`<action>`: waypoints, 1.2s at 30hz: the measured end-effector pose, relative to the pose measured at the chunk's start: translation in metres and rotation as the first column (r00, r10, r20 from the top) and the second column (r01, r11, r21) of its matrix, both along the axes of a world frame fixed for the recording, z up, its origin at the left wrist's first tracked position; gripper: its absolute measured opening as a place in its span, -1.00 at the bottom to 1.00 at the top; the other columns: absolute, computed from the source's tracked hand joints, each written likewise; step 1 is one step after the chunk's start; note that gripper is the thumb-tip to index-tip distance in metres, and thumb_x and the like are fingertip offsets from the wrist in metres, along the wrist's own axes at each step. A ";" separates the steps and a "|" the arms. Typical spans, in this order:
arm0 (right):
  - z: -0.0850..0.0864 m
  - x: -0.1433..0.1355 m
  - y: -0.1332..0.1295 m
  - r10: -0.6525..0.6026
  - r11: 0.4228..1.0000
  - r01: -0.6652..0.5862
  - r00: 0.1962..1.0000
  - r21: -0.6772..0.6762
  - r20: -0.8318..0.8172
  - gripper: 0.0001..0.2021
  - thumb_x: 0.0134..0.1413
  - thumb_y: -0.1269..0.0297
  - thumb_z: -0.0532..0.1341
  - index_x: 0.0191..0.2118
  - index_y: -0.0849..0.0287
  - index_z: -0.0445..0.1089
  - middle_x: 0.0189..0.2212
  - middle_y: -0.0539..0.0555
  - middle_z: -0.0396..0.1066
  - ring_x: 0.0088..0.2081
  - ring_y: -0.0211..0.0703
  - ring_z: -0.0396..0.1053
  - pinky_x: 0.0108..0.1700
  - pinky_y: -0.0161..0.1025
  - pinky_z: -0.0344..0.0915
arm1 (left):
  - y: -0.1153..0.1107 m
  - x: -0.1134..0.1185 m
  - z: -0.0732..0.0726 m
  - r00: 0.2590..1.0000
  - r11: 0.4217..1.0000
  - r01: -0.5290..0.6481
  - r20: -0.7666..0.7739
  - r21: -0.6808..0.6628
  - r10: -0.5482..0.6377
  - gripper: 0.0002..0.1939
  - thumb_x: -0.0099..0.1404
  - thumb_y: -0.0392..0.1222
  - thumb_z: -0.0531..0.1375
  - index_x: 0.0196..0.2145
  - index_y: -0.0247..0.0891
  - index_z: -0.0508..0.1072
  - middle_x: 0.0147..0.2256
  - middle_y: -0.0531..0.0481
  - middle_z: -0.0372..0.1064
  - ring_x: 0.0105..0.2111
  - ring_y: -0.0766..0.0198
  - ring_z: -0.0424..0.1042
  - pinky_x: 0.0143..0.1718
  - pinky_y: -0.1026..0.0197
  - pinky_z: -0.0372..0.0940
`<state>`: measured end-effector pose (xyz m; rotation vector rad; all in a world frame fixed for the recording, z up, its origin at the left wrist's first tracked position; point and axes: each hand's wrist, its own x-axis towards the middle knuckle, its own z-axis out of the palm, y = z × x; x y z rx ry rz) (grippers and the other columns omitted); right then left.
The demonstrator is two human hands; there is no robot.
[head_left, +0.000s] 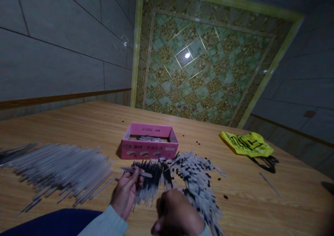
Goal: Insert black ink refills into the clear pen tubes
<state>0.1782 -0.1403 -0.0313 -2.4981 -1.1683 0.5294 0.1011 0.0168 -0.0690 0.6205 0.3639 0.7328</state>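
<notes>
My left hand (127, 190) pinches a slim pen-like stick (146, 174), dark toward its left end and pale translucent at the right. Beside it, my right hand (176, 211) is blurred, its fingers curled in; whatever they hold, if anything, is hidden. Just beyond both hands lies a bunch of black thin sticks (151, 175) with pale translucent ends. To the right spreads a heap of short whitish translucent caps (202, 185) mixed with small black plugs. A large pile of long clear tubes (62, 168) lies on the left.
A pink open box (150, 150) with several slim sticks inside stands behind the black sticks. At the right are a yellow plastic bag (246, 143), a black strap (264, 164) and one loose stick (270, 184). Everything rests on a wooden table (86, 121) near tiled walls.
</notes>
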 end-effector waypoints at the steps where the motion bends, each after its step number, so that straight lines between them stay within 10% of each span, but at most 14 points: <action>1: -0.002 -0.009 0.007 0.028 0.995 -0.020 0.996 -0.100 0.086 -0.82 -0.49 0.26 0.40 -0.54 0.09 0.56 -0.57 0.08 0.53 -0.48 -0.01 0.47 -0.48 -0.29 0.27 | 0.000 0.000 0.000 1.000 1.000 -0.002 -0.003 0.002 0.002 -0.71 -0.06 -0.38 0.37 -0.33 -0.36 0.44 -0.42 -0.03 0.48 -0.55 0.42 0.40 -0.55 0.42 0.33; 4: -0.009 -0.025 0.025 0.077 0.968 -0.035 0.984 -0.250 0.159 -0.83 -0.44 0.46 0.31 -0.55 0.08 0.57 -0.52 0.17 0.56 -0.43 0.12 0.51 -0.44 -0.20 0.33 | 0.001 0.000 0.000 1.000 1.000 -0.005 -0.006 0.003 0.005 -0.72 -0.07 -0.36 0.37 -0.34 -0.37 0.45 -0.43 -0.03 0.48 -0.54 0.42 0.40 -0.55 0.42 0.33; 10: -0.009 0.005 0.001 -0.024 0.990 0.056 0.972 -0.133 0.234 -0.85 -0.45 0.38 0.33 -0.58 -0.02 0.54 -0.58 0.00 0.53 -0.46 -0.03 0.49 -0.41 -0.28 0.29 | 0.002 0.001 -0.003 1.000 1.000 -0.002 -0.006 0.011 0.002 -0.69 -0.09 -0.37 0.38 -0.33 -0.36 0.45 -0.42 -0.04 0.48 -0.54 0.41 0.40 -0.56 0.42 0.32; 16: -0.016 0.047 -0.008 -0.436 0.899 0.415 0.823 0.139 0.363 -0.80 0.02 0.29 0.13 -0.27 0.09 0.49 -0.32 0.13 0.52 -0.25 -0.03 0.46 -0.36 -0.28 0.21 | 0.002 0.003 -0.002 1.000 1.000 -0.002 -0.003 0.009 0.002 -0.71 -0.07 -0.35 0.38 -0.34 -0.36 0.44 -0.43 -0.03 0.49 -0.54 0.41 0.40 -0.55 0.42 0.32; 30: -0.042 0.049 0.013 -0.506 0.850 0.380 0.780 0.365 0.367 -0.77 0.01 0.51 0.06 -0.28 0.19 0.42 -0.25 0.18 0.43 -0.19 -0.05 0.40 -0.24 -0.29 0.22 | -0.003 0.002 -0.003 0.997 0.999 -0.041 -0.058 0.020 0.042 -0.73 -0.04 -0.33 0.37 -0.34 -0.36 0.43 -0.44 -0.02 0.47 -0.55 0.41 0.40 -0.56 0.41 0.31; 36: -0.038 0.010 0.036 -0.192 0.524 0.191 0.976 0.830 -0.104 -0.82 0.07 0.33 0.09 -0.27 0.19 0.41 -0.33 0.10 0.45 -0.26 -0.09 0.38 -0.22 -0.30 0.27 | 0.006 -0.003 -0.008 0.992 0.997 -0.065 -0.103 0.052 0.070 -0.72 -0.07 -0.28 0.39 -0.38 -0.37 0.43 -0.46 -0.01 0.46 -0.54 0.40 0.41 -0.53 0.40 0.34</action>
